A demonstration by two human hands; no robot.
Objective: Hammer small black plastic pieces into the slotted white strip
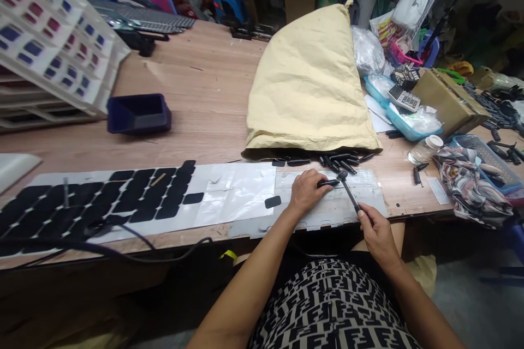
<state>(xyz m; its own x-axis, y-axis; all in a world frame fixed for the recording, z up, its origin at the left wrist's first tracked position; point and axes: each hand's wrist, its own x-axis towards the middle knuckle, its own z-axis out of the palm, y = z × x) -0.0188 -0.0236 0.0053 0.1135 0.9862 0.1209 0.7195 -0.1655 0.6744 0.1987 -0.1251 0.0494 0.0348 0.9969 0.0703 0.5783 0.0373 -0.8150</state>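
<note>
My left hand [305, 191] is closed round a small black stick-shaped part [328, 182] and holds it down on a clear plastic sheet [327, 207] at the table's near edge. My right hand [374, 229] grips the handle of a small hammer [347, 188], whose head rests at the tip of that part. Several more black parts [339, 162] lie in a loose pile just beyond, at the mouth of a large tan paper sack [307, 82].
A long white sheet carrying rows of black pads [102, 199] runs along the left, with one stray pad [272, 202] near my left hand. A dark blue tray [138, 113], white racks [49, 43], blue baskets [409, 120], a calculator [404, 99], a cardboard box [448, 101] and a patterned cloth [466, 182] surround the work area.
</note>
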